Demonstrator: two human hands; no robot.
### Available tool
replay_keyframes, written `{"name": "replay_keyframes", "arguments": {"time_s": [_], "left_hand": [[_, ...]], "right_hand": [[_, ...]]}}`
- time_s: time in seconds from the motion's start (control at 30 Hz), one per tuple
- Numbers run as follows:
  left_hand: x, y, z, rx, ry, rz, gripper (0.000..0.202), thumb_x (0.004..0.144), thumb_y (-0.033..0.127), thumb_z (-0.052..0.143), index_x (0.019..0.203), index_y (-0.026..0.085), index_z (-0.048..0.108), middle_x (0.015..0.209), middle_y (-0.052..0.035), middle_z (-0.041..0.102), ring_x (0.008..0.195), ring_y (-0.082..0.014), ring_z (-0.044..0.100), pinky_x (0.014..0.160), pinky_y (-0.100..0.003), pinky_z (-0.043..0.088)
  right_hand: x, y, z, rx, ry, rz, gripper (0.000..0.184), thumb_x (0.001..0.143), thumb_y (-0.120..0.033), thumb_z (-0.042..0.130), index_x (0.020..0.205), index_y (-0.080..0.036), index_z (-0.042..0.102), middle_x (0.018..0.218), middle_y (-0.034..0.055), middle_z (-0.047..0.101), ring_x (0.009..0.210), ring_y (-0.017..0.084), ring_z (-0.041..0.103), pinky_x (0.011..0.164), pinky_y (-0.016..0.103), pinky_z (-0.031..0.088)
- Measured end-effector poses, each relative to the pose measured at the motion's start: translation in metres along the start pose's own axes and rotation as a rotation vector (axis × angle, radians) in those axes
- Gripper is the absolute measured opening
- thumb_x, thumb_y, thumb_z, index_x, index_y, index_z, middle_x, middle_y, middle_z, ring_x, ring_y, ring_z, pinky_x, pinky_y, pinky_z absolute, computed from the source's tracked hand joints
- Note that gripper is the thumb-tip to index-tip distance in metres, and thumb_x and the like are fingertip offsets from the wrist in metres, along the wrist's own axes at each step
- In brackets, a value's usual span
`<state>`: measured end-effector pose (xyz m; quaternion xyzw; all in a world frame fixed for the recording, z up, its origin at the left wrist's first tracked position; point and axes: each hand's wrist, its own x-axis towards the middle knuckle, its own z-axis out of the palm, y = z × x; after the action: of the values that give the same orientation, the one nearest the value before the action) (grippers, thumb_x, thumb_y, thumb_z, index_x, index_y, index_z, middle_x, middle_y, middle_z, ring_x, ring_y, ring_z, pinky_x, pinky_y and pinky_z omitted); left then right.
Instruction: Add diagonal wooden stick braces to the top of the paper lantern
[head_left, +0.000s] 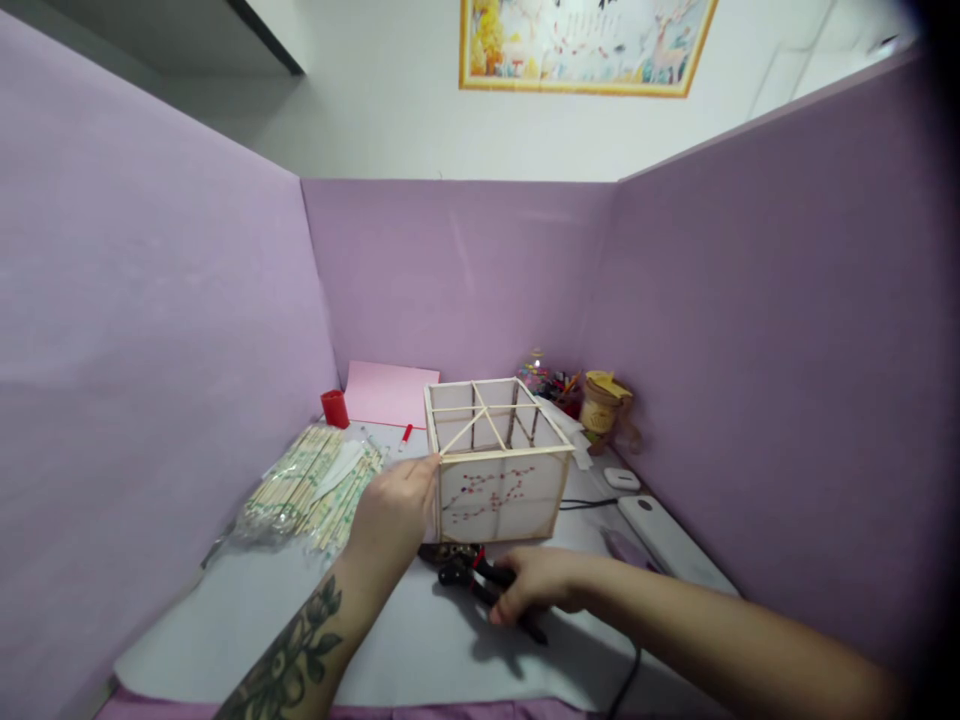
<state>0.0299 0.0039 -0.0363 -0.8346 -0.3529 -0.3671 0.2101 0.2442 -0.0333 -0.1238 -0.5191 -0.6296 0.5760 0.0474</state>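
A box-shaped lantern (504,500) of thin wooden sticks with white translucent sides stands on the table, tilted slightly from my view. Its front panel bears a branch with red blossoms, and crossed sticks span its open top. My left hand (397,500) pinches the near left upper corner of that frame. Just in front of the lantern, my right hand (536,583) is closed around a black tool with red parts (469,580), low over the tabletop. Fingers cover part of the tool, so its exact kind is unclear.
Bundled wooden sticks (300,480) in clear plastic lie left. Behind are a red cup (335,408), pink sheet (394,393) and red marker (406,435). A brown paper cup (600,408), white case (622,479) and long white device (667,535) sit right. Lilac partitions (465,270) enclose the table.
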Motion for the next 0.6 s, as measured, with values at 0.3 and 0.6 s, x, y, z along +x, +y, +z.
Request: {"name": "replay_keyframes", "arguments": {"time_s": [0.3,0.6], "left_hand": [[-0.001,0.0,0.002,-0.034,-0.005,-0.035,0.026,0.093,0.016,0.043,0.103,0.01,0.066,0.086,-0.0084,0.073,0.074,-0.0196,0.069,0.066,-0.031,0.056],[-0.003,0.001,0.003,-0.056,-0.034,-0.077,0.022,0.092,0.016,0.046,0.1,0.012,0.066,0.083,-0.0072,0.073,0.072,-0.0181,0.069,0.068,-0.029,0.055]], "right_hand": [[-0.003,0.01,0.033,1.08,-0.116,0.044,0.033,0.067,-0.038,0.064,0.087,-0.013,0.056,0.076,0.005,0.063,0.048,0.007,0.051,0.048,0.021,0.04],[-0.079,0.05,0.061,0.931,0.045,-0.392,0.055,0.053,-0.04,0.083,0.096,-0.011,0.065,0.072,0.0045,0.066,0.061,0.011,0.055,0.054,0.02,0.035]]}}
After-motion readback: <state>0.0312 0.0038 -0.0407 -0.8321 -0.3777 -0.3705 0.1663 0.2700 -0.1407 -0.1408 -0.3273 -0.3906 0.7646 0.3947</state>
